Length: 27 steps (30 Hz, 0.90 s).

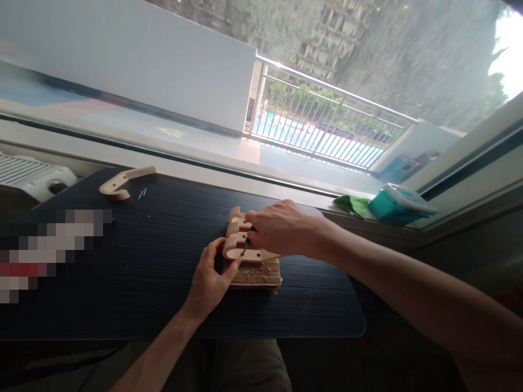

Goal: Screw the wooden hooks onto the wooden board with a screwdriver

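A rough wooden board point(255, 277) lies on the dark table, with several pale wooden hooks in a row on it. My left hand point(206, 280) grips the curved end of the nearest wooden hook point(251, 255), thumb on the near side and fingers on the far side. Above that hook, my right hand point(281, 226) is closed around a screwdriver point(248, 241); its dark handle is mostly hidden by my fingers. The screwdriver's tip points down at a hole near the curved end, where a screw seems to sit. A second dark hole shows further right on the hook.
On the dark table point(163, 283), a loose wooden hook point(118, 182) lies at the far left beside small screws point(142, 194). A blurred-out item point(53, 250) is at the left. On the windowsill stand a teal box point(398, 204) and a green cloth point(351, 205).
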### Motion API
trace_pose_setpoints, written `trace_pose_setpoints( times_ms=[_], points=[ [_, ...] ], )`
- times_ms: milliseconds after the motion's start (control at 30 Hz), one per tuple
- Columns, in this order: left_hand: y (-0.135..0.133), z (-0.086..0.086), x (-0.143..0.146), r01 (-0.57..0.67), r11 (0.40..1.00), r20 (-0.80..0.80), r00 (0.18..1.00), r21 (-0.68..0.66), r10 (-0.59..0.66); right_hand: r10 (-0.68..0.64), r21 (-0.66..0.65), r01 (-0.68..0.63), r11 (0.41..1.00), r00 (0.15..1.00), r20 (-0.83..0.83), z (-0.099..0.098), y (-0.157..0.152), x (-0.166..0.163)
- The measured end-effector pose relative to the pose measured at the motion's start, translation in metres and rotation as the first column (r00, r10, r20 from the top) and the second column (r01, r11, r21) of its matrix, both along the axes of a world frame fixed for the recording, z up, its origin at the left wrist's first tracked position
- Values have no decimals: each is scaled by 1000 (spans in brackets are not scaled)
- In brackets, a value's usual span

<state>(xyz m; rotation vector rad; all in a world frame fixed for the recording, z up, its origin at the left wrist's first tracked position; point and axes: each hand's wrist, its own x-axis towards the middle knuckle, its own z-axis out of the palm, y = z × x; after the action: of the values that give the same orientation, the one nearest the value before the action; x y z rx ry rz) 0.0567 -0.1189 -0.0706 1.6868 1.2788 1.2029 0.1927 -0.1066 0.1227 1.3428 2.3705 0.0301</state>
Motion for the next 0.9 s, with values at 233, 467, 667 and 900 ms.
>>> trace_pose_setpoints(
  times_ms=[233,467,667,900],
  points=[
    [1,-3,0,-2,1000,15,1000,5,2,116,-15,-120,993,979,-168,7,-4,8],
    [2,-4,0,-6,1000,-5,1000,-7,6,170,3,-172,985,972,-160,-7,5,12],
    [2,-5,0,-2,1000,-4,1000,-9,2,20,-9,-21,1000,992,-126,-13,10,3],
    [1,-1,1,-20,999,-27,999,25,21,-17,31,18,999,999,-38,-12,9,-15]
  ],
)
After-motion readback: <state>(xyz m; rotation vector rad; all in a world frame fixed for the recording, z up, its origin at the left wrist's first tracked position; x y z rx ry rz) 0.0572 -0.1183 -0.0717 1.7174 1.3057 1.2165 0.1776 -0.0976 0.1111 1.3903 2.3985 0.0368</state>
